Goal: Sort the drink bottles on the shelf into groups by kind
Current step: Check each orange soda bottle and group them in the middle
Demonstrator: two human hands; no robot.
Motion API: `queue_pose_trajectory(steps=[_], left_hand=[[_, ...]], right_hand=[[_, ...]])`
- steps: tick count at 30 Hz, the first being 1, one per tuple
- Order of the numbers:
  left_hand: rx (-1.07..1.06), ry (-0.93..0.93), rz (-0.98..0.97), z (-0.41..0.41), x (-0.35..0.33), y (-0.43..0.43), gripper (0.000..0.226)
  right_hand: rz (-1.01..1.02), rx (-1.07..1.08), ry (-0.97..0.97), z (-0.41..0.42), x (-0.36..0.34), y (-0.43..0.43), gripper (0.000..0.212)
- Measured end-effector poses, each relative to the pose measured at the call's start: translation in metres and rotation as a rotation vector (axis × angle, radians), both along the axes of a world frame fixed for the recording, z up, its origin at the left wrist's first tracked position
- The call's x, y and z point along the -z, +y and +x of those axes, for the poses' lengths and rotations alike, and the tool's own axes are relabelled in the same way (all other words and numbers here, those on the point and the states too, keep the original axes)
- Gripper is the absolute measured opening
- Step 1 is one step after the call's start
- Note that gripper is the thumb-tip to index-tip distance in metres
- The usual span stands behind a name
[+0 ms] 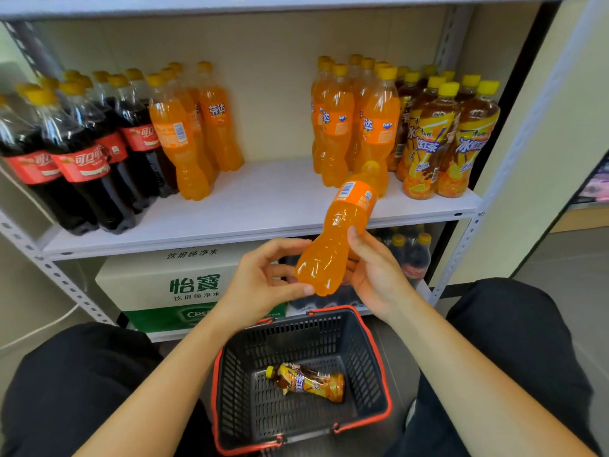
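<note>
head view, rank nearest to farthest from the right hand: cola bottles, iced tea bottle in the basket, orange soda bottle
1. orange soda bottle, gripped in the right hand.
2. iced tea bottle, below in the basket.
3. cola bottles, far left on the shelf.

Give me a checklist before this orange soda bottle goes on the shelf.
1. Hold on orange soda bottle: right hand and left hand both grip its lower end: ok.
2. Bottle upright: tilted, cap toward the shelf: not ok.
3. Bare shelf space between the soda groups: ok.
4. Orange sodas in one group: left group and right group stand apart: not ok.
5. Basket emptied: one iced tea bottle lies inside: not ok.
</note>
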State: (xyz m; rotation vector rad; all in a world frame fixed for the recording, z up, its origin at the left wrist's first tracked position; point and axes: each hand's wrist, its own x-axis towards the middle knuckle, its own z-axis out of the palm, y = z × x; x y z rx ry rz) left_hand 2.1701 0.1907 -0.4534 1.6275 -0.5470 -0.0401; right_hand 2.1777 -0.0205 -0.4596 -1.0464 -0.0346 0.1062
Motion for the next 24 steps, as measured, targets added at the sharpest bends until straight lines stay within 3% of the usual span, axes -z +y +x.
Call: queue_pose_trajectory(steps=[8, 13, 16, 20, 24], left_hand=[[-0.021, -0.118, 0.208, 0.026, -0.009, 0.018, 0.054], [-0.438, -0.114, 0.073, 0.077, -0.014, 0.044, 0.033], [-0.669, -0.1, 0.075, 0.118, -0.017, 0.071, 0.029], [-0.914, -0.109, 0.119, 0.165, -0.018, 0.109, 0.06], [-0.932, -0.092, 0.181, 0.199, -0.011, 0.129, 0.094]], right_hand=[[-0.214, 0.114, -0.154, 0.023, -0.025, -0.009, 0.058], [-0.506, 0.335, -0.297, 0.072, -0.052, -0.017, 0.049], [-0.617, 0.47, -0.287, 0.106, -0.061, -0.015, 0.06], [-0.797, 0.625, -0.261, 0.14, -0.056, -0.006, 0.071], [-0.87, 0.727, -0.291, 0.156, -0.046, 0.002, 0.082]])
